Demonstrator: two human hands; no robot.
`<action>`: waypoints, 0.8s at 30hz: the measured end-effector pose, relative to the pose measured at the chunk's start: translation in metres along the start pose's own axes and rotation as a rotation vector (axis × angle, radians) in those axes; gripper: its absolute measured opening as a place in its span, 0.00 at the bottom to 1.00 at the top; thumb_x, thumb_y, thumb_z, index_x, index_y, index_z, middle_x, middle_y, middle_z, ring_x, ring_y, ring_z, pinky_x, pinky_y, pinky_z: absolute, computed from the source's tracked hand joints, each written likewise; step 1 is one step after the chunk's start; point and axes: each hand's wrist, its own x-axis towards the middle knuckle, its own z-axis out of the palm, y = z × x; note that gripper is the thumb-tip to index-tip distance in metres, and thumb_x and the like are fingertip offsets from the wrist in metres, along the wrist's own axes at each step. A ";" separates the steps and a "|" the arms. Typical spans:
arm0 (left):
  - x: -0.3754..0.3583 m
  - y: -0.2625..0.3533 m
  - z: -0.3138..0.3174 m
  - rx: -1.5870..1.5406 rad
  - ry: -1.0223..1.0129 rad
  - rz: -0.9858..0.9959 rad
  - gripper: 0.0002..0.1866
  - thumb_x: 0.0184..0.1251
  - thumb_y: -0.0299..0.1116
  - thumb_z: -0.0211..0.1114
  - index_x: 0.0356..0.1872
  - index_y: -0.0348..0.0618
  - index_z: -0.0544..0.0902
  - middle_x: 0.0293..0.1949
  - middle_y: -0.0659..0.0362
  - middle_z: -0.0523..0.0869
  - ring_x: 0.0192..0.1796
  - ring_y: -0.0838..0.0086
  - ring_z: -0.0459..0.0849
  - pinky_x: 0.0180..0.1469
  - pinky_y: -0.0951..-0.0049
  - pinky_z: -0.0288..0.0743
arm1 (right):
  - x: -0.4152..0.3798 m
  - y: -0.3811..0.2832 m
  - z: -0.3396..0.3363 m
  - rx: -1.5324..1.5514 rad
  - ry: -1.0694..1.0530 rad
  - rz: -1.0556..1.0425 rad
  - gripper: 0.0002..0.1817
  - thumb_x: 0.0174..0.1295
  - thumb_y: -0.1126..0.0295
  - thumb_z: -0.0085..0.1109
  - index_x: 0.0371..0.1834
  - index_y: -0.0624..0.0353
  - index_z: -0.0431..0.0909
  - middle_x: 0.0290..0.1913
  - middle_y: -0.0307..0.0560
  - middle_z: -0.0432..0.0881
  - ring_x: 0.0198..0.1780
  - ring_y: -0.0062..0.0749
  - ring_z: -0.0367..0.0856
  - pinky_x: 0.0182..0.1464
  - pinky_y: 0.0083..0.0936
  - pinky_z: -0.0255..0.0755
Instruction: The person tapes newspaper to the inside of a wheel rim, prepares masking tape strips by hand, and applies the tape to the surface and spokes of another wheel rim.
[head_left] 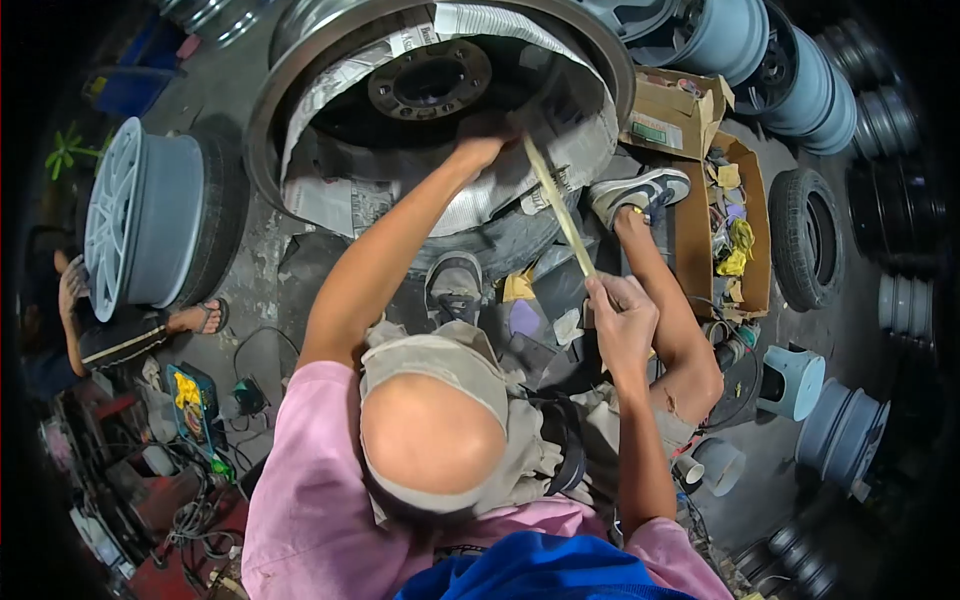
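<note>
A large wheel rim stands in front of me on a dark tire, its inside lined with newspaper. My left hand is inside the rim near the upper end of a pale yellow strip of masking tape. That hand is blurred, and its fingers are hard to make out against the newspaper. My right hand pinches the strip's lower end between thumb and fingers, above my bent right leg. The strip is stretched slantwise between the two hands.
Cardboard box with scraps, a tire and stacked rims stand right. At left, another person's hand touches a silver-blue rim. Sanding pads and scraps lie between my feet; cables lie lower left.
</note>
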 end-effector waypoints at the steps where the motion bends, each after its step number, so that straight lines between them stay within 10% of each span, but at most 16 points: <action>1: 0.011 -0.007 0.010 0.077 0.020 0.005 0.10 0.60 0.32 0.71 0.42 0.43 0.91 0.31 0.58 0.90 0.32 0.73 0.87 0.36 0.69 0.80 | 0.010 0.002 0.006 0.018 0.047 -0.019 0.10 0.66 0.71 0.71 0.42 0.70 0.89 0.26 0.47 0.78 0.27 0.26 0.73 0.32 0.28 0.67; 11: 0.065 -0.044 0.058 0.200 0.347 0.228 0.12 0.59 0.43 0.73 0.31 0.44 0.88 0.26 0.57 0.89 0.30 0.70 0.87 0.37 0.63 0.78 | 0.060 0.015 0.027 -0.022 0.114 -0.057 0.10 0.66 0.72 0.70 0.41 0.71 0.88 0.33 0.57 0.86 0.33 0.43 0.84 0.42 0.35 0.76; 17: 0.064 -0.030 0.072 -0.285 0.249 0.080 0.16 0.55 0.44 0.78 0.38 0.43 0.91 0.34 0.53 0.92 0.34 0.65 0.92 0.40 0.64 0.85 | 0.060 0.013 0.027 -0.076 0.128 -0.064 0.09 0.65 0.73 0.70 0.42 0.69 0.88 0.30 0.57 0.83 0.31 0.44 0.82 0.38 0.36 0.75; 24: 0.043 -0.011 0.059 0.299 0.469 0.042 0.24 0.56 0.53 0.79 0.42 0.42 0.90 0.37 0.48 0.91 0.41 0.54 0.90 0.47 0.57 0.82 | 0.061 0.013 0.028 -0.103 0.146 -0.108 0.08 0.65 0.74 0.70 0.41 0.68 0.89 0.29 0.56 0.82 0.30 0.45 0.81 0.37 0.37 0.74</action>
